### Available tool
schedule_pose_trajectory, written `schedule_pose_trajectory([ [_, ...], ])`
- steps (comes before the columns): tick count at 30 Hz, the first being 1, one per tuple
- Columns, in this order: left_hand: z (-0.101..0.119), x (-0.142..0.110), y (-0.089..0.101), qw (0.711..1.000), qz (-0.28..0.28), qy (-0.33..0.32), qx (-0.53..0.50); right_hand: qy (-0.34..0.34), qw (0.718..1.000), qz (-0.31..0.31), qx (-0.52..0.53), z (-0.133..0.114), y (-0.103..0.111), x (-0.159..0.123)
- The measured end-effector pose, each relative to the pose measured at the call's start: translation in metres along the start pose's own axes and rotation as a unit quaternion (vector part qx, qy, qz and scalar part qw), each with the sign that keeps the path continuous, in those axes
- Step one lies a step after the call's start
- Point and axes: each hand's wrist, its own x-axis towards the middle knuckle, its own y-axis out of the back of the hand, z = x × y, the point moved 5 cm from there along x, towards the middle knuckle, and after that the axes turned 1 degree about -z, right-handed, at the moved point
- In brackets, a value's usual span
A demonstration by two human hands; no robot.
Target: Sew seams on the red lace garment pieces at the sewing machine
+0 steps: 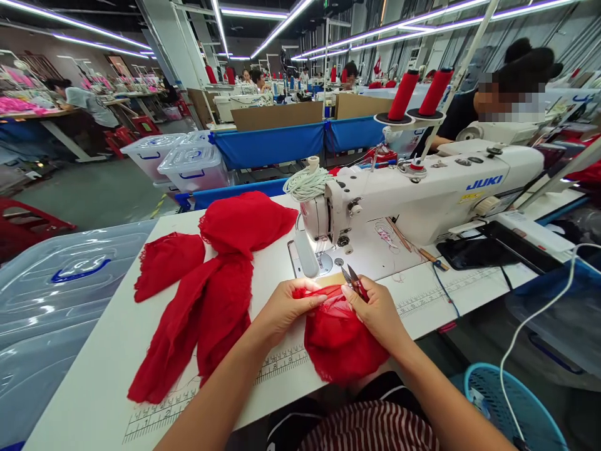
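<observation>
A piece of sheer red fabric (345,344) hangs between my hands over the table's front edge. My left hand (293,302) pinches its upper left edge, thumb and fingers closed. In my right hand (375,307) are thread snips (357,285) with dark pointed blades aimed up and away from me; the same hand also touches the fabric's upper right edge. Just beyond my hands stands a white sewing machine (413,194), its needle area lit. More red fabric pieces (225,282) lie on the table to the left.
Clear lidded plastic bins (70,300) stand left of the white table (94,382). A black phone (479,254) and wooden-handled tools (429,257) lie at the right. Below is a blue basket (516,407) with a white cable (535,313). A co-worker (469,113) sits behind the machine.
</observation>
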Motion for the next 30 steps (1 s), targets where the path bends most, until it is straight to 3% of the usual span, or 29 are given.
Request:
schedule_pose_trajectory([
  [5, 0.000, 0.000, -0.001, 1.000, 0.010, -0.007, -0.019, -0.011, 1.000, 0.007, -0.025, 0.004, -0.001, 0.000],
  [15, 0.004, -0.003, -0.014, 0.997, -0.050, -0.020, -0.060, -0.019, 0.993, -0.103, 0.058, -0.006, -0.012, -0.029],
  [19, 0.003, -0.003, -0.013, 0.998, -0.037, -0.011, -0.049, -0.031, 0.989, -0.140, 0.033, -0.005, -0.017, -0.033],
  [30, 0.006, -0.005, -0.012, 0.999, -0.014, -0.001, -0.051, -0.028, 0.989, -0.148, 0.002, -0.004, -0.019, -0.034],
])
